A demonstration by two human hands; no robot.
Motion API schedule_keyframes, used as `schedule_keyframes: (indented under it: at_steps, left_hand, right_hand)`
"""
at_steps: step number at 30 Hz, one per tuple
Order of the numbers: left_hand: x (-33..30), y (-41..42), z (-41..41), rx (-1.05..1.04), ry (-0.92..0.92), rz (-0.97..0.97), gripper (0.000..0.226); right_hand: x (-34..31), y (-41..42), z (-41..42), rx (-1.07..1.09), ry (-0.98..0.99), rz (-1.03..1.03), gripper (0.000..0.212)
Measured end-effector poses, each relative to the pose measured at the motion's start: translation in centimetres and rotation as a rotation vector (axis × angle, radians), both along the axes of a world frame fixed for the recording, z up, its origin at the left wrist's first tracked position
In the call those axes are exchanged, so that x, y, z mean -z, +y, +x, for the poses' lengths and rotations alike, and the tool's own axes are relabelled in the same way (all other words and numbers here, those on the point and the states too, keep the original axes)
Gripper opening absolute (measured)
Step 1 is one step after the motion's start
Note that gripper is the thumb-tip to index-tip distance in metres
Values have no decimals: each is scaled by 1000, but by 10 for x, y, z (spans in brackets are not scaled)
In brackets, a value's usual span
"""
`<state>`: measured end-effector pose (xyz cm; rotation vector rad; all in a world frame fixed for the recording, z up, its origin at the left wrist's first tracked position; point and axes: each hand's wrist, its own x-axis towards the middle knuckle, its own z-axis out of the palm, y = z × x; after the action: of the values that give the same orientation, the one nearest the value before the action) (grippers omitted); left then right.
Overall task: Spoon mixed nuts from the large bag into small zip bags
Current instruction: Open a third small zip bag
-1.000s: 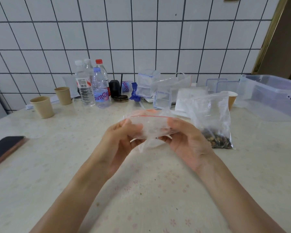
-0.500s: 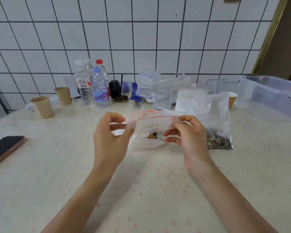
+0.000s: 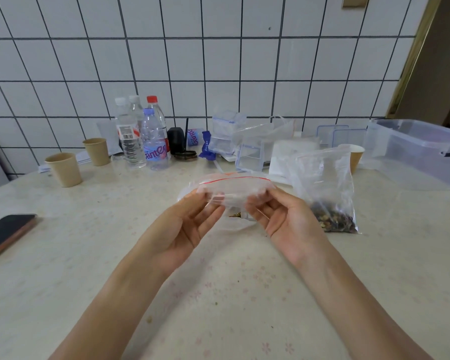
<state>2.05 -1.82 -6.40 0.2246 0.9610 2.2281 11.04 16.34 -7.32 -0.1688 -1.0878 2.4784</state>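
Both hands, the left hand [image 3: 190,224] and the right hand [image 3: 281,219], pinch the small zip bag [image 3: 231,189] by its red-lined top above the desk [image 3: 115,255]; a few nuts show inside. One large bag [image 3: 325,188] just right holds plenty, so much seems left. I count four bottles, three paper cups.

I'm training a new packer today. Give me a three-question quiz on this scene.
1. True or false: both hands hold the small clear zip bag with the red seal line.
2. Which side of the right hand does the large clear plastic bag of mixed nuts stand on: A left, B right?
3. Fill in: the tan paper cups at the table's left number ___.

Key: 1 true; 2 B; 3 two.
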Motion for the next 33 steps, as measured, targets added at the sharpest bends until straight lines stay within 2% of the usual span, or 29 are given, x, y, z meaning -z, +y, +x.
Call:
schedule_keyframes:
  at_steps: [2,5,8,11,13,15,16,18,21,24,26,29,33]
  left_hand:
    - [0,0,0,66,-17,27,19]
    - [0,2,4,109,50,1,12]
    - [-1,5,8,51,68,-34,12]
    - [-1,5,6,23,21,-18,10]
    - [-1,3,4,38,-50,41,13]
    - [0,2,4,60,-71,78,6]
    - [0,2,5,80,-56,91,12]
    - [1,2,7,90,33,74,23]
    - [4,3,10,-9,372,-101,18]
    - [8,5,12,-255,544,-286,13]
    - [11,8,12,-407,666,-445,23]
    - [12,10,11,-531,744,-496,22]
    - [11,5,4,-602,688,-492,15]
  right_hand:
    - [-1,-2,0,-22,-28,34,21]
    - [-4,-3,0,-22,-54,75,29]
    - [-3,-6,-1,-24,-54,105,20]
    - [-1,-8,-1,-53,-56,114,18]
    - [-1,-8,0,-92,-14,113,25]
    - [-2,-8,3,-131,39,121,30]
    - [-3,-8,4,-140,53,131,31]
    - [-2,-6,4,-139,76,176,26]
    - [-3,-5,6,-96,65,349,8]
    - [2,-7,3,61,-68,493,32]
    - [7,-11,-3,226,-190,538,26]
    - [7,-13,-6,329,-246,452,11]
    - [5,-4,-2,354,-242,381,12]
